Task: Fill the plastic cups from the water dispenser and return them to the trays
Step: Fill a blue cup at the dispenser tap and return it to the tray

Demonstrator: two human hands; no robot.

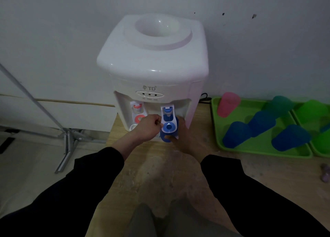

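A white water dispenser stands on the wooden floor against the wall, with a red tap on its left and a blue tap on its right. My right hand holds a blue plastic cup under the blue tap; the tap's lever hides most of the cup. My left hand is closed with its fingertips on the left edge of the blue tap's lever. To the right, a green tray carries a pink cup, a teal cup and three blue cups, all upside down.
A second green tray with green cups lies at the far right edge. A metal stand with a slanted pole sits on the floor to the left. A black cable runs behind the dispenser. My knees fill the bottom of the view.
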